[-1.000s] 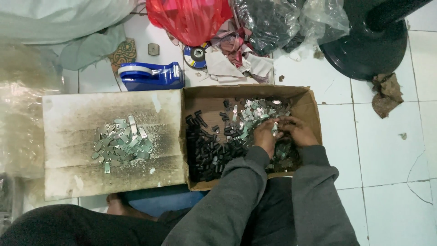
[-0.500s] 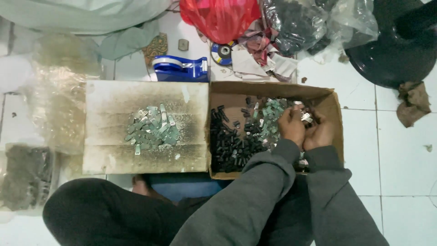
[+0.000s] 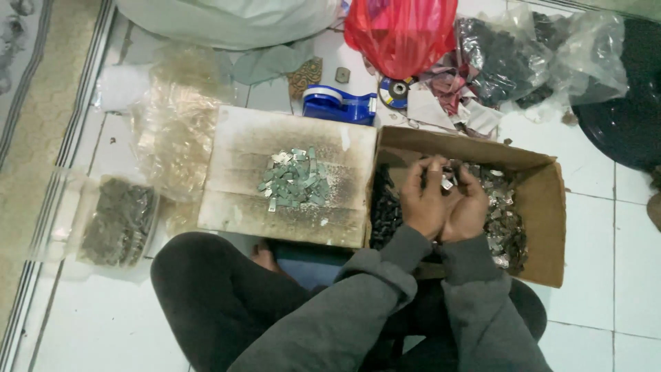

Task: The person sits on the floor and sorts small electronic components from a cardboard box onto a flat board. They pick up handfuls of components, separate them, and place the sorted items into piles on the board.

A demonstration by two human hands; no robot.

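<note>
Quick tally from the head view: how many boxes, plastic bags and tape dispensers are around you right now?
Cardboard boxes: 2, the open box under both hands and the flat box bearing a pile of metal clips.
Plastic bags: 5, namely red, white, two clear at top right, one clear at left.
Tape dispensers: 1, blue.
Total: 8.

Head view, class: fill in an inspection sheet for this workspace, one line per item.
Surface: white tiled floor, person seated on it.
Job's things: open cardboard box of small metal pieces; sorted pile on a stained flat board.
Clutter: red bag, clear bags, blue tape dispenser.
Grips: left hand and right hand together over the box, pinching small pieces.
Cables: nothing seen.
Surroundings: black round base, carpet edge.
</note>
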